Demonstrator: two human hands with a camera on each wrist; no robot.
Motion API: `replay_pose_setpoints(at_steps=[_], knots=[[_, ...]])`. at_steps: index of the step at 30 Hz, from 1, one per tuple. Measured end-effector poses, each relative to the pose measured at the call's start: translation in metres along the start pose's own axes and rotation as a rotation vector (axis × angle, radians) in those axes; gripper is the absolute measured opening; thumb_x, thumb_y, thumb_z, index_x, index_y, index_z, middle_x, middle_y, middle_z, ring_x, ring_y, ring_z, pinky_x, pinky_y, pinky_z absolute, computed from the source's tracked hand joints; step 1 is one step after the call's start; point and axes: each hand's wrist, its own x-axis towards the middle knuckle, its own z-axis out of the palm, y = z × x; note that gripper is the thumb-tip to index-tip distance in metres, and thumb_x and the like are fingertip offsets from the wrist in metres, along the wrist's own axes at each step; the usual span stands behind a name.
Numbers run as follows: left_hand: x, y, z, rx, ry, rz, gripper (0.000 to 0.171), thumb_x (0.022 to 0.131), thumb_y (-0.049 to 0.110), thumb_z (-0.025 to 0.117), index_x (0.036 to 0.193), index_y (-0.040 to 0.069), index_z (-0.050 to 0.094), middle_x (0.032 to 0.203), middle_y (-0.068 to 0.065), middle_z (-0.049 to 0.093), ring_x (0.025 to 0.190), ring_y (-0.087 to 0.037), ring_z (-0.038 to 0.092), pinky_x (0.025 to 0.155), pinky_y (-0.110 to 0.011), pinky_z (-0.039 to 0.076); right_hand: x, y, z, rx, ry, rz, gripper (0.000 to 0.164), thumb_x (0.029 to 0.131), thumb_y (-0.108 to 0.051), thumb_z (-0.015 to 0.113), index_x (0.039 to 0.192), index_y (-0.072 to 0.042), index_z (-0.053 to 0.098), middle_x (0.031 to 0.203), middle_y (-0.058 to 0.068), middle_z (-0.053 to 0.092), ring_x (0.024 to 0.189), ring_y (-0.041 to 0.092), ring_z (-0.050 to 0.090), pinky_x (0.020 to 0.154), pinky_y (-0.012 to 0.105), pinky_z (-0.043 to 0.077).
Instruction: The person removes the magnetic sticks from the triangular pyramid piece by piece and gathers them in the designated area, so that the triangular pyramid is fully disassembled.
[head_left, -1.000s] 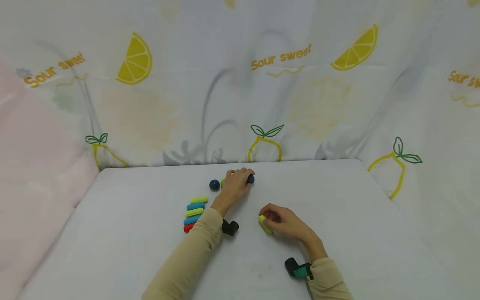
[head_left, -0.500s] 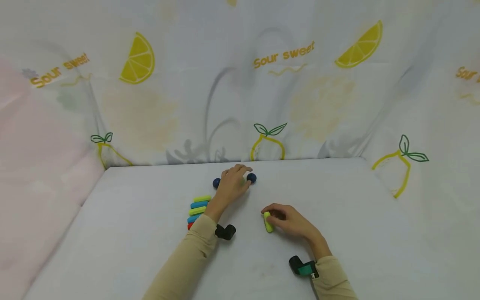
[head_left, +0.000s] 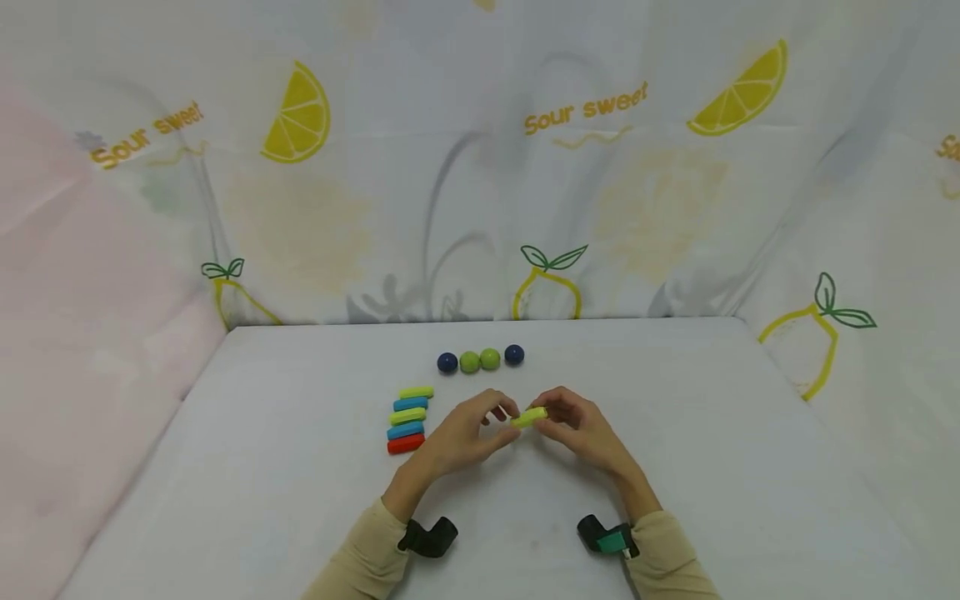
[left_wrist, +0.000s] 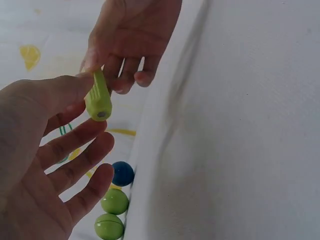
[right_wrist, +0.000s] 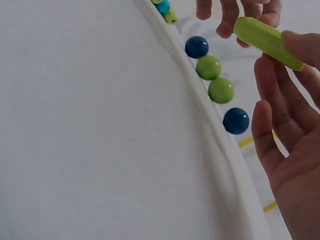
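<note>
Between my hands is a yellow-green toy building rod, ribbed, with a small grey disc in its end, held above the white table. My right hand pinches its right part between thumb and fingers. At the other end, my left hand has thumb and index finger closed about the rod; its other fingers are spread in the left wrist view. Behind the hands a row of balls runs left to right: a dark blue ball, two green balls and another dark blue ball.
To the left of my left hand several rods lie in a stack-like row: yellow-green, blue and a red rod nearest me. The white table ends at a hanging cloth with lemon prints.
My left hand has left the balls, uncovering them, and come back to the rod's left end. My right hand has turned the rod from upright to nearly level and brought it slightly farther away.
</note>
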Motion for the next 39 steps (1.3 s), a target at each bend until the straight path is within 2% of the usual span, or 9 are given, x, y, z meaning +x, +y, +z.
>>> replay_pose_setpoints(at_steps=[3,9,17,23,29,34,39], knots=[[-0.003,0.004,-0.002,0.027,0.005,0.005,0.021,0.088,0.020,0.067,0.105,0.014,0.055,0.100,0.003,0.061,0.094,-0.010,0.060,0.083,-0.029,0.051,0.001,-0.004,0.005,0.039,0.003,-0.003,0.023,0.088,-0.006,0.065,0.110,-0.004,0.059,0.110,0.012,0.063,0.091,0.011,0.063,0.078,0.024,0.052],[-0.012,0.003,-0.016,0.048,-0.003,0.006,0.019,0.087,0.016,0.069,0.102,0.014,0.057,0.095,0.004,0.061,0.084,-0.008,0.057,0.080,-0.027,0.051,0.002,-0.007,0.013,0.102,-0.080,0.040,0.027,0.089,-0.008,0.064,0.114,-0.003,0.057,0.109,0.016,0.061,0.089,0.012,0.063,0.075,0.027,0.053],[-0.033,-0.012,-0.046,0.118,-0.027,-0.037,0.017,0.085,0.017,0.070,0.097,0.016,0.059,0.092,0.006,0.062,0.082,-0.007,0.057,0.076,-0.026,0.051,0.002,0.001,0.013,0.016,-0.094,0.042,0.019,0.094,-0.009,0.057,0.111,-0.001,0.059,0.103,0.020,0.064,0.089,0.008,0.064,0.077,0.025,0.053],[-0.054,-0.021,-0.066,0.175,-0.082,-0.075,0.016,0.083,0.015,0.072,0.093,0.017,0.060,0.087,0.008,0.061,0.075,-0.007,0.055,0.065,-0.021,0.048,0.002,0.005,0.013,0.023,-0.098,0.049,0.019,0.095,-0.010,0.055,0.109,0.002,0.060,0.101,0.021,0.064,0.087,0.009,0.063,0.078,0.023,0.052],[-0.071,-0.030,-0.082,0.213,-0.120,-0.089,0.016,0.081,0.015,0.074,0.089,0.017,0.059,0.083,0.009,0.061,0.071,-0.005,0.052,0.065,-0.019,0.045,0.001,0.006,0.013,-0.007,-0.094,0.063,0.013,0.095,-0.011,0.054,0.101,-0.002,0.062,0.096,0.019,0.065,0.085,0.012,0.064,0.078,0.023,0.051],[-0.078,-0.030,-0.095,0.187,-0.160,-0.149,0.018,0.079,0.012,0.075,0.083,0.017,0.058,0.081,0.009,0.059,0.072,-0.008,0.055,0.064,-0.020,0.045,0.001,0.007,0.012,-0.006,-0.107,0.068,0.014,0.096,-0.012,0.053,0.100,-0.002,0.062,0.095,0.020,0.065,0.084,0.012,0.062,0.076,0.023,0.051],[-0.081,-0.031,-0.098,0.186,-0.217,-0.188,0.018,0.079,0.009,0.074,0.081,0.013,0.057,0.079,0.005,0.057,0.072,-0.010,0.053,0.064,-0.020,0.044,0.000,0.007,0.012,-0.003,-0.118,0.071,0.014,0.096,-0.012,0.053,0.100,-0.002,0.062,0.095,0.020,0.065,0.084,0.012,0.062,0.076,0.022,0.050]])
